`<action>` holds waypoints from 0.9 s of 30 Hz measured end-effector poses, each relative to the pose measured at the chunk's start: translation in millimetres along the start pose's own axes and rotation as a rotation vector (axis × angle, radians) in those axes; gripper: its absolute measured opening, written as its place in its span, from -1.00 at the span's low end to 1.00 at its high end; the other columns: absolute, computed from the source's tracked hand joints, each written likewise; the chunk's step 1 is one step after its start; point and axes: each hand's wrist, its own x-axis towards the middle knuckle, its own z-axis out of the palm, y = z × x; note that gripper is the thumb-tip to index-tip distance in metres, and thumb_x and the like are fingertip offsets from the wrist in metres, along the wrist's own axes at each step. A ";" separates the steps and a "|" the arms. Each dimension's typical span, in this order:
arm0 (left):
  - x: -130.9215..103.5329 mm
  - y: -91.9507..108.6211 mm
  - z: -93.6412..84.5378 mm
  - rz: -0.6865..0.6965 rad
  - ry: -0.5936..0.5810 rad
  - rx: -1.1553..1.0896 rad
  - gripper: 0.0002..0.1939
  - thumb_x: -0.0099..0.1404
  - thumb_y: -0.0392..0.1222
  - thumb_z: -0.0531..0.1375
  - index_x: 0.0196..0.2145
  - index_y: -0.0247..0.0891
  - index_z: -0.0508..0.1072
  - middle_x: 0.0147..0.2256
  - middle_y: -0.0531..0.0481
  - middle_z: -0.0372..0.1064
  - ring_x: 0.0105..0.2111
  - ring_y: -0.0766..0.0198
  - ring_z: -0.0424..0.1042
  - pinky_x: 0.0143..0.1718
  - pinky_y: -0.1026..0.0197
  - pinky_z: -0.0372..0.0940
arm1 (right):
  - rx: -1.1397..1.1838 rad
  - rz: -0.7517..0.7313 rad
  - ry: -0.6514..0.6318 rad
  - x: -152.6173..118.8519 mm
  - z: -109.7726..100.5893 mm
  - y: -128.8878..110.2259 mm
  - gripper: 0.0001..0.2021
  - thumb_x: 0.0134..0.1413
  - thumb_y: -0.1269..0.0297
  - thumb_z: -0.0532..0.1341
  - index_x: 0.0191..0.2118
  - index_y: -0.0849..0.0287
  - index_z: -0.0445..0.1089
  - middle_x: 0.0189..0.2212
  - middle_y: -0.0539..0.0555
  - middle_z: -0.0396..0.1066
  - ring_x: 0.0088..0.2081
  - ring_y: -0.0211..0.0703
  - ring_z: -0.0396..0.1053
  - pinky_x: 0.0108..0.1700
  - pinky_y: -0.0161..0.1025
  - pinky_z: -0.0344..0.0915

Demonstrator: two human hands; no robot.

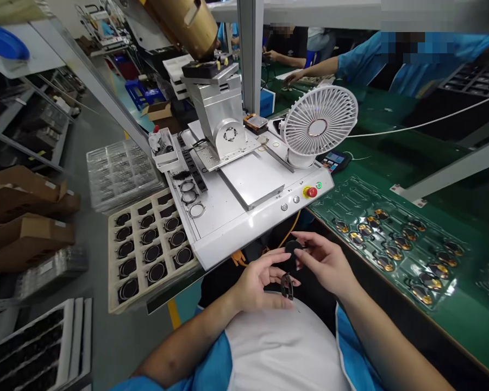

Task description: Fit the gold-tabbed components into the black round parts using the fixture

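In front of my body my two hands meet over small round parts. My right hand [326, 263] is closed, pinching a black round disc [292, 251] between thumb and fingers. Fingertips of my left hand [258, 282] touch the same disc's near left side. A dark, shiny ring-shaped part [287, 288] hangs in the curl of my left hand, between its fingers and thumb. The exact kind of both parts cannot be made out. Behind the hands stands a white machine base [228, 233] with a tilted metal fixture [228, 133].
At left, a beige tray [146, 255] holds round dark parts beside stacked clear trays [122, 174]. Several loose rings [196, 210] lie on the machine. A red button [311, 192] and white fan [318, 127] are behind. A clear tray [395, 239] of amber parts lies right. Co-workers sit across.
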 end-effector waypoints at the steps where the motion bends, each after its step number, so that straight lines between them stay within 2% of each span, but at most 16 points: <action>1: -0.5 2.7 0.4 0.005 0.004 -0.001 -0.08 -0.10 -0.31 0.60 0.22 0.03 0.45 0.43 -0.26 -0.08 -0.05 -0.02 0.61 -0.08 0.02 0.51 | -0.004 -0.038 -0.026 -1.3 8.4 -3.3 -0.69 0.23 0.23 0.34 0.08 0.04 0.52 -0.28 0.04 0.41 -0.45 -0.21 0.47 -0.42 -0.24 0.53; 4: -5.2 9.0 -2.0 -0.010 0.020 -0.024 -0.09 -0.08 -0.25 0.60 0.22 -0.02 0.44 0.40 -0.28 0.03 -0.07 -0.02 0.61 -0.08 0.01 0.51 | -0.107 -0.202 -0.082 0.1 17.1 -6.5 -0.71 0.33 0.33 0.24 0.10 -0.03 0.54 -0.22 0.06 0.38 -0.40 -0.22 0.48 -0.41 -0.26 0.53; 8: -12.0 11.3 -7.9 -0.035 0.046 -0.135 -0.02 -0.08 -0.15 0.61 0.27 0.00 0.35 0.33 -0.30 0.19 -0.14 0.05 0.63 -0.13 0.08 0.50 | -0.187 -0.401 -0.101 2.5 18.4 -0.1 -0.70 0.36 0.44 0.18 0.00 -0.03 0.59 -0.21 0.07 0.39 -0.43 -0.28 0.48 -0.44 -0.31 0.49; 11: -13.6 9.2 -11.2 -0.053 0.110 -0.203 -0.04 -0.13 -0.08 0.62 0.22 -0.07 0.40 0.25 -0.29 0.30 -0.17 0.04 0.64 -0.21 0.15 0.48 | -0.259 -0.457 -0.071 2.3 23.0 2.6 -0.79 0.32 0.44 0.22 -0.16 0.04 0.60 -0.23 0.07 0.42 -0.44 -0.27 0.47 -0.46 -0.31 0.44; 14: -12.2 7.5 -13.9 -0.079 0.163 -0.210 -0.04 -0.14 -0.08 0.62 0.21 -0.23 0.42 -0.03 -0.25 0.54 -0.14 -0.02 0.63 -0.18 0.13 0.44 | -0.365 -0.459 -0.081 10.6 24.7 -2.3 -0.86 0.30 0.34 0.26 -0.31 0.09 0.54 -0.20 0.15 0.44 -0.24 -0.08 0.50 -0.29 -0.19 0.47; 16: -10.5 7.6 -15.3 -0.073 0.218 -0.212 -0.04 -0.12 -0.09 0.61 0.22 -0.29 0.40 -0.18 -0.21 0.61 -0.13 -0.03 0.63 -0.14 0.12 0.42 | -0.389 -0.418 -0.064 26.8 22.3 -8.6 -0.83 0.29 0.24 0.26 -0.36 0.10 0.45 -0.17 0.19 0.46 -0.14 0.00 0.48 -0.18 -0.12 0.46; 17: -9.8 8.0 -15.8 -0.065 0.248 -0.212 -0.05 -0.11 -0.09 0.61 0.21 -0.31 0.40 -0.22 -0.21 0.62 -0.14 -0.02 0.63 -0.13 0.12 0.42 | -0.371 -0.369 -0.048 38.6 20.4 -12.2 -0.82 0.30 0.19 0.26 -0.34 0.10 0.39 -0.22 0.17 0.48 -0.19 -0.02 0.49 -0.21 -0.13 0.44; 19: -9.2 9.0 -16.3 -0.051 0.286 -0.201 -0.07 -0.09 -0.08 0.60 0.20 -0.33 0.40 -0.23 -0.22 0.64 -0.14 -0.01 0.63 -0.12 0.13 0.41 | -0.288 -0.226 -0.011 68.1 16.7 -19.9 -0.76 0.29 0.06 0.25 -0.29 0.07 0.26 -0.42 0.05 0.47 -0.44 -0.14 0.43 -0.40 -0.22 0.36; 20: -9.4 9.3 -16.3 -0.043 0.288 -0.191 -0.07 -0.08 -0.08 0.60 0.20 -0.34 0.40 -0.23 -0.22 0.64 -0.14 -0.01 0.63 -0.12 0.13 0.41 | -0.233 -0.154 0.009 84.5 15.6 -24.1 -0.71 0.26 -0.01 0.25 -0.27 0.06 0.20 -0.53 -0.03 0.43 -0.57 -0.20 0.34 -0.51 -0.27 0.27; 22: -11.4 9.6 -16.3 -0.020 0.279 -0.164 -0.07 -0.08 -0.07 0.60 0.20 -0.33 0.40 -0.21 -0.22 0.64 -0.13 -0.02 0.63 -0.12 0.12 0.41 | -0.134 -0.045 0.058 116.4 15.2 -33.1 -0.62 0.18 -0.08 0.29 -0.26 0.04 0.14 -0.66 -0.14 0.32 -0.70 -0.26 0.19 -0.63 -0.33 0.12; 25: -17.5 9.4 -16.8 0.013 0.270 -0.108 -0.05 -0.07 -0.06 0.59 0.23 -0.31 0.38 -0.18 -0.23 0.63 -0.11 -0.03 0.62 -0.13 0.11 0.41 | -0.126 0.087 0.131 151.8 17.5 -44.7 -0.64 0.11 0.03 0.34 -0.28 0.05 0.15 -0.70 -0.16 0.30 -0.75 -0.27 0.15 -0.68 -0.33 0.10; 27: -22.9 9.6 -17.0 0.032 0.271 -0.064 -0.02 -0.04 -0.05 0.59 0.28 -0.31 0.34 -0.19 -0.26 0.63 -0.11 -0.03 0.61 -0.14 0.10 0.42 | -0.203 0.162 0.173 162.3 17.5 -47.7 -0.68 0.09 0.14 0.36 -0.28 0.06 0.16 -0.71 -0.15 0.31 -0.76 -0.26 0.15 -0.69 -0.32 0.10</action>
